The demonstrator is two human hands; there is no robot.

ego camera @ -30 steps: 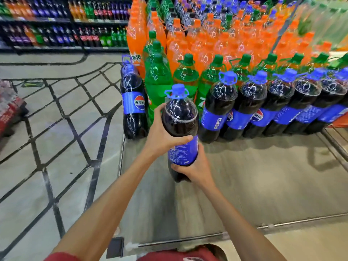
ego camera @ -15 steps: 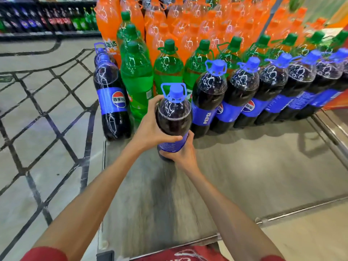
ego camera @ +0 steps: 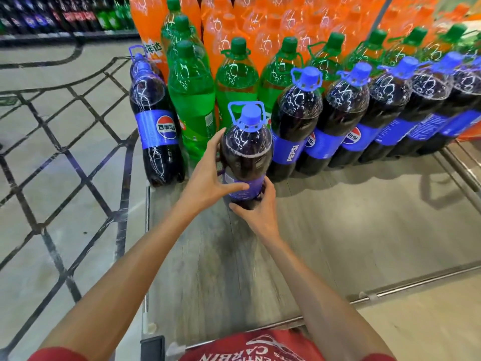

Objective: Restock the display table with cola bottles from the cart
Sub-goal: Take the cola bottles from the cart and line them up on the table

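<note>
Head view: the left hand [ego camera: 207,175] grips a cola bottle [ego camera: 246,152] at its label, fingers [ego camera: 217,139] spread wide round the side and thumb across the front. The right hand [ego camera: 260,213] cups the bottle's base with curled fingers, hiding whether it touches the bench [ego camera: 351,225]. The bottle stands upright in the gap between a lone cola bottle [ego camera: 156,131] and the cola row [ego camera: 338,118], before the green bottles [ego camera: 192,100].
</note>
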